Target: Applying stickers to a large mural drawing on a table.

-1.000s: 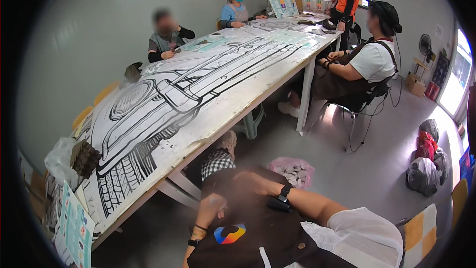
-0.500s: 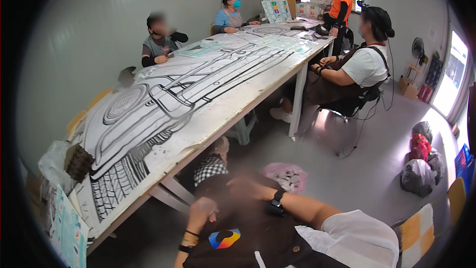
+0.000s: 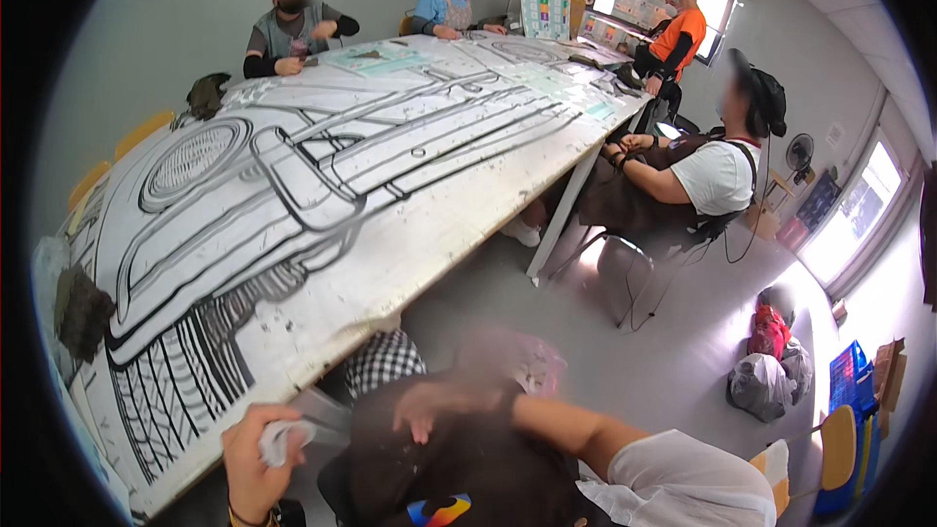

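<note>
My left hand (image 3: 256, 459) is raised at the near edge of the long table (image 3: 337, 337), its fingers curled round a small white crumpled piece (image 3: 285, 441). What that piece is made of I cannot make out. Over the dark brown apron (image 3: 459, 473) on my lap hangs my right hand (image 3: 439, 406), fingers stretched downward and apart, with nothing seen in them. A pink plastic bag (image 3: 535, 366) lies on the floor just beyond the right hand, partly blurred. Black-and-white checked cloth (image 3: 386, 363) shows between the apron and the table.
A large black-and-white line drawing (image 3: 322, 176) covers the tabletop. Dark lumpy material (image 3: 83, 314) lies at its left end. Two people sit across the table, one stands in orange (image 3: 678, 34), another sits on the right (image 3: 717, 176). Filled bags (image 3: 766, 381) and a yellow-backed chair (image 3: 837, 447) stand right.
My left hand has moved left, away from the apron to the table edge, and the white piece now shows in it. The right hand has come lower over the apron. My view has tilted.
</note>
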`<state>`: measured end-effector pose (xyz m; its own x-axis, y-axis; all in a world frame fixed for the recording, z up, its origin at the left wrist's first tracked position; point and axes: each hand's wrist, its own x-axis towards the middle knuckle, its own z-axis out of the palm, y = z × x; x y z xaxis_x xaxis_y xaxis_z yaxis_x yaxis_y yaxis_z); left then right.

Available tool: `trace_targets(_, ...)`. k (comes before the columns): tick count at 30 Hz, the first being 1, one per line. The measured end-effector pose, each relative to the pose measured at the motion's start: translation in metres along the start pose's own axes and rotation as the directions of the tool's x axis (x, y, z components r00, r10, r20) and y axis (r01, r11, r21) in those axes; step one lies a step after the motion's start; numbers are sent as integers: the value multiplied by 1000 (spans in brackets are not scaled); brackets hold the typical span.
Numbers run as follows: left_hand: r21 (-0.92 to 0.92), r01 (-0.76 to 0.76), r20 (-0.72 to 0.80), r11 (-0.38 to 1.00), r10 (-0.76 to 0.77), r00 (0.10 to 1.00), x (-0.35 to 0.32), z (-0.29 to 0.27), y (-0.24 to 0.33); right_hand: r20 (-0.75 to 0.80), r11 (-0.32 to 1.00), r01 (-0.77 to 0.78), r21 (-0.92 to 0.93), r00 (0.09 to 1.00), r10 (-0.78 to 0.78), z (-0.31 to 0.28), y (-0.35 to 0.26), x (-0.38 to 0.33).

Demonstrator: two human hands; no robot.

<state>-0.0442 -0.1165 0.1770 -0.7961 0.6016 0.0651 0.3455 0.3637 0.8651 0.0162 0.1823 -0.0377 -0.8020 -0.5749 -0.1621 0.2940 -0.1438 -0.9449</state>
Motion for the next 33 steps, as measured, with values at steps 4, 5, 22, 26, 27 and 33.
trace_targets(4,357,-305,-433,883,446,783,1,-41,-25,-163,956,30,291,987,19,-9,35,-17)
trace_targets(5,180,-152,-520,972,225,824,-4,-51,-31,-139,930,85,358,990,-36,-13,41,-18)
trace_targets(22,658,538,-688,527,129,714,-13,-90,-68,115,992,53,114,991,-66,-40,-124,-112)
trace_targets(26,654,502,-699,566,196,688,-15,-88,-72,-128,960,280,16,953,-276,-65,-183,-161)
trace_targets(27,664,471,-691,581,239,682,-16,-88,-74,-275,961,265,-77,921,-275,-71,-196,-170)
trace_targets(33,802,276,-583,530,589,560,-17,-91,-86,-731,911,357,-204,564,-385,-122,-261,-214)
